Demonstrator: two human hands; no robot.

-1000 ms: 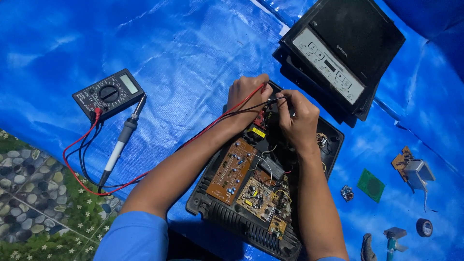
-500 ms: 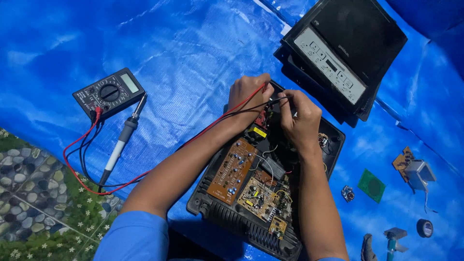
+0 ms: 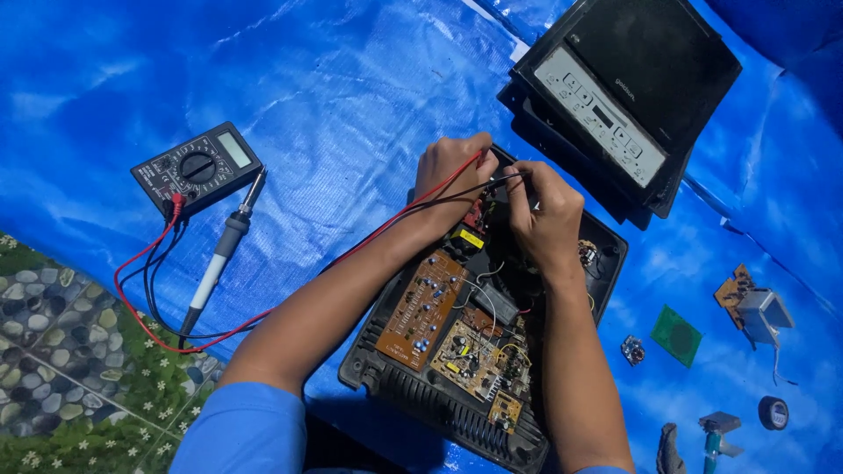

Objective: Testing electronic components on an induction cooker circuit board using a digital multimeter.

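At the far left a strip of pebble-patterned floor (image 3: 53, 351) shows beside the blue tarp (image 3: 351, 88) that carries everything. On the tarp sits a black multimeter (image 3: 198, 167), dial up, with a soldering iron (image 3: 219, 259) lying just beside it, tip toward the meter. A red lead (image 3: 140, 320) and a black lead (image 3: 162, 303) loop out from the meter and run rightward across the person's left forearm.

In the middle lies the opened black appliance base (image 3: 395, 386), its brown circuit boards (image 3: 426, 303) bare to the sun. Both hands meet over its far end, close together. The left hand (image 3: 452, 171) is curled around the red probe, the lead passing under its fingers. The right hand (image 3: 544, 215) pinches the black probe between thumb and fingertips, tip pointed down into the parts near a small yellow-labelled component (image 3: 468, 239).

Behind the hands, propped at a tilt, is the appliance's black top panel (image 3: 654, 79) with a pale control strip. Farther right on the tarp lie a small green board (image 3: 676, 335), a little metal part (image 3: 632, 349), a brown board with a metal block (image 3: 755, 307), and a roll of black tape (image 3: 774, 412).
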